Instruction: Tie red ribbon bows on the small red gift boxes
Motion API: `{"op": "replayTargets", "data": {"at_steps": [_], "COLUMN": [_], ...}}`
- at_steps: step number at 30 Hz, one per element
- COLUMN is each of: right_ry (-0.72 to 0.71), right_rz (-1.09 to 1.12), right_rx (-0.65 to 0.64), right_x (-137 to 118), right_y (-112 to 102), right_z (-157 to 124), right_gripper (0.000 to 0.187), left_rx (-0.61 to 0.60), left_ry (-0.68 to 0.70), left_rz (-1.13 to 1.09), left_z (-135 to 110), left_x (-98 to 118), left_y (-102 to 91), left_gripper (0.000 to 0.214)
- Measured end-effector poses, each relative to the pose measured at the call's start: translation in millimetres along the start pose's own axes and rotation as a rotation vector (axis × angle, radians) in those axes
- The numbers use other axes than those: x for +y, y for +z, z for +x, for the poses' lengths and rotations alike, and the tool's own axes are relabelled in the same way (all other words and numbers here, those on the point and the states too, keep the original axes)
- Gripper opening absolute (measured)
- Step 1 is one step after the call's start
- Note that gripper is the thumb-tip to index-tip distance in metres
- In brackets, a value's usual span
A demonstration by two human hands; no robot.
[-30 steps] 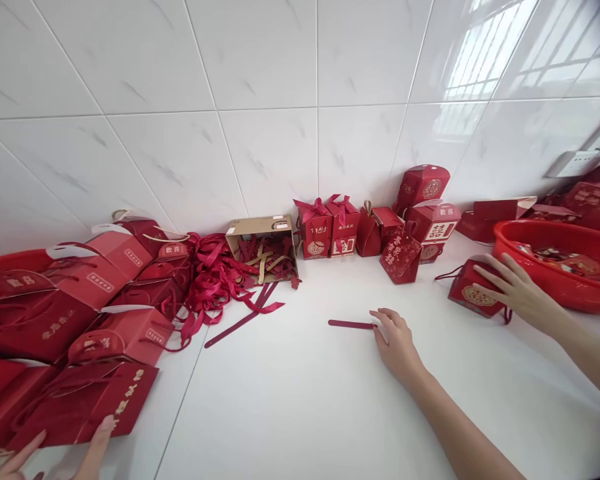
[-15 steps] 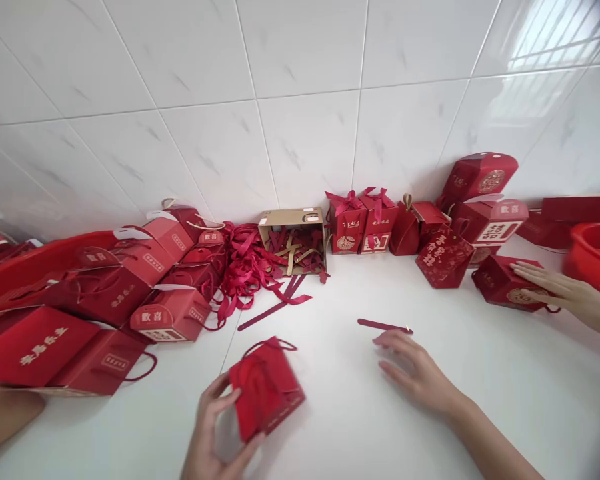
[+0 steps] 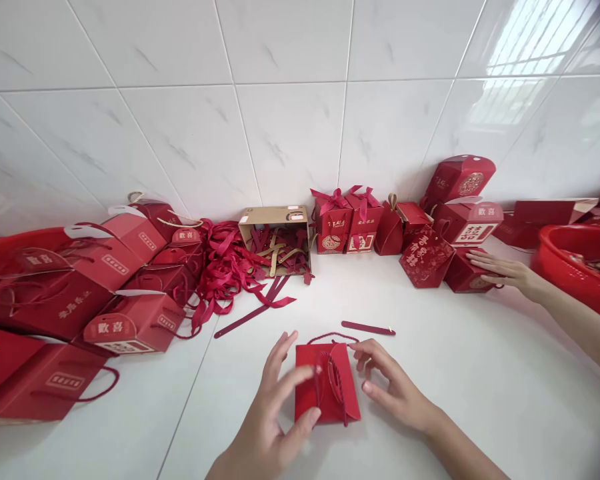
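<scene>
A small red gift box (image 3: 307, 393) with dark red cord handles sits on the white table in front of me. Over its left side is my left hand (image 3: 277, 407), fingers spread and thumb apart, not closed on the box; the index fingertip is blurred near the front cord. My right hand (image 3: 397, 387) is at the box's right edge with loosely curved fingers, near the end of the rear cord; whether it touches is unclear. Beyond the box lies a dark red strap (image 3: 367, 328) with a small gold stud.
Red gift boxes (image 3: 125, 323) are piled at left beside tangled red ribbons (image 3: 225, 260). A cardboard box (image 3: 275, 215) holds straps. Finished-looking boxes (image 3: 333, 223) line the wall. Another person's hand (image 3: 510, 270) rests on a box at right, near a red basin (image 3: 555, 267).
The small box has moved right and now sits squarely before me. My left hand has loosened from it and spread its fingers; my right hand has come in to its right edge.
</scene>
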State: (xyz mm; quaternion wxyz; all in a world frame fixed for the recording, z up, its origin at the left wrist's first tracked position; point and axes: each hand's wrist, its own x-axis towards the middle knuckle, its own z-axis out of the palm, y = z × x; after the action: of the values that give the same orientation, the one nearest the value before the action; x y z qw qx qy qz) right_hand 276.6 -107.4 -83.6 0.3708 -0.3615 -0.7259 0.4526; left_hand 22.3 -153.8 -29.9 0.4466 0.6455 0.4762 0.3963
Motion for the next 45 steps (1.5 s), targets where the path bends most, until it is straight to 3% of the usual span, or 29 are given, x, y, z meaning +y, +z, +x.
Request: {"op": "replayTargets", "data": {"at_steps": [4, 6, 8, 10, 12, 15, 18, 19, 22, 25, 28, 32, 35, 37, 41, 45], "right_ry": [0.095, 0.144, 0.163, 0.175, 0.178, 0.162, 0.154, 0.155, 0.158, 0.151, 0.071, -0.061, -0.110, -0.120, -0.120, -0.171], "right_rz": [-0.061, -0.067, -0.056, -0.062, -0.094, -0.145, -0.132, -0.109, -0.033, 0.000, 0.018, 0.129, 0.336, 0.520, 0.694, 0.734], "right_rx": [0.163, 0.254, 0.298, 0.278, 0.214, 0.179, 0.295, 0.332, 0.385, 0.405, 0.402, 0.539, 0.606, 0.594, 0.616, 0.858], "right_x": [6, 11, 16, 17, 16, 17, 26, 30, 37, 17, -29, -92, -117, -123, -123, -128], "right_y": [3, 3, 3, 4, 5, 8, 10, 11, 9, 4, 4, 21, 39, 46, 41, 10], "right_z": [-2, -3, -3, -3, -1, 2, 3, 4, 10, 24, 45, 71, 79, 79, 68, 50], "right_gripper": [0.040, 0.036, 0.035, 0.034, 0.032, 0.030, 0.033, 0.034, 0.037, 0.037, 0.034, 0.022, 0.010, 0.007, 0.007, 0.005], "left_rx": [0.007, -0.044, -0.095, 0.049, 0.135, 0.148, 0.170, 0.176, 0.172, 0.127, 0.137, 0.173, 0.172, 0.182, 0.056, -0.017], "left_ry": [-0.017, 0.087, 0.218, 0.196, 0.105, 0.050, 0.033, 0.025, 0.019, 0.052, 0.137, 0.295, 0.447, 0.477, 0.324, 0.166], "left_rz": [-0.005, 0.064, 0.246, 0.431, 0.468, 0.468, 0.483, 0.480, 0.427, 0.308, 0.144, 0.207, 0.254, 0.271, 0.262, 0.221], "left_z": [-13, -8, 9, 36, 66, 103, 126, 133, 144, 139, 118, 87, 70, 64, 60, 60], "left_x": [12, 14, 13, 7, -3, -20, -34, -37, -30, 1, 44, 87, 99, 100, 100, 102], "left_y": [-6.4, -22.3, -44.2, -65.1, -78.3, -81.7, -77.9, -77.3, -75.1, -66.4, -52.4, -34.8, -26.8, -26.0, -36.0, -56.3], "left_gripper": [0.014, 0.013, 0.024, 0.025, 0.023, 0.026, 0.013, 0.003, 0.015, 0.007, 0.013, 0.010, 0.011, 0.011, 0.016, 0.026]}}
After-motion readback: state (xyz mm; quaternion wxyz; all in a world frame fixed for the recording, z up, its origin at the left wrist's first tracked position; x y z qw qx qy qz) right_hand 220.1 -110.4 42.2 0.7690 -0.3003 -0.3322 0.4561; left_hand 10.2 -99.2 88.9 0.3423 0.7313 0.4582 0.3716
